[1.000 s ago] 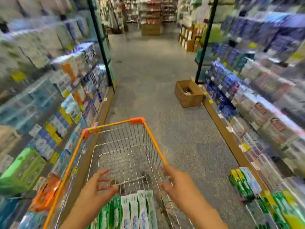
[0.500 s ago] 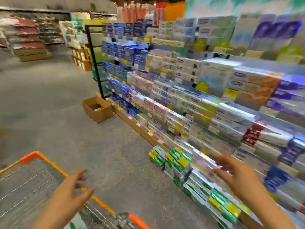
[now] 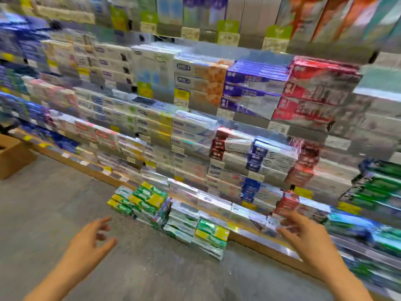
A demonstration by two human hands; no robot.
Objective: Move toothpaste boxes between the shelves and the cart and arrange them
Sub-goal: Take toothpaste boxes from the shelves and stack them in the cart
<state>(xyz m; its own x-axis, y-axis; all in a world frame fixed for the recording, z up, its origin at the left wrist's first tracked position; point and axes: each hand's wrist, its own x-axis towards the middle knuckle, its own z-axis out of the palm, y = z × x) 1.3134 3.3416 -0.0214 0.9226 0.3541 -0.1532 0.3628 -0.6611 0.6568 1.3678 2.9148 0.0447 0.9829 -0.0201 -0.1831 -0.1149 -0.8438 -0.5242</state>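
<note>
Shelves (image 3: 260, 242) packed with toothpaste boxes fill the view, blurred by motion. On the floor against the lowest shelf stand stacks of green, yellow and white toothpaste boxes (image 3: 152, 200), with a second stack (image 3: 208, 235) just to their right. My left hand (image 3: 91, 240) hovers over the floor left of these stacks, fingers loosely spread and empty. My right hand (image 3: 308, 235) reaches toward the bottom shelf's boxes at the right, fingers spread, holding nothing. The cart is out of view.
A brown cardboard box (image 3: 13, 155) sits on the floor at the far left by the shelf base. Grey floor (image 3: 65, 203) lies between me and the shelves. Yellow and green price tags line the shelf edges.
My view has swung right from the cart and aisle to face the shelves. The cart has left the frame. Both hands have let go of nothing and now reach toward the shelf.
</note>
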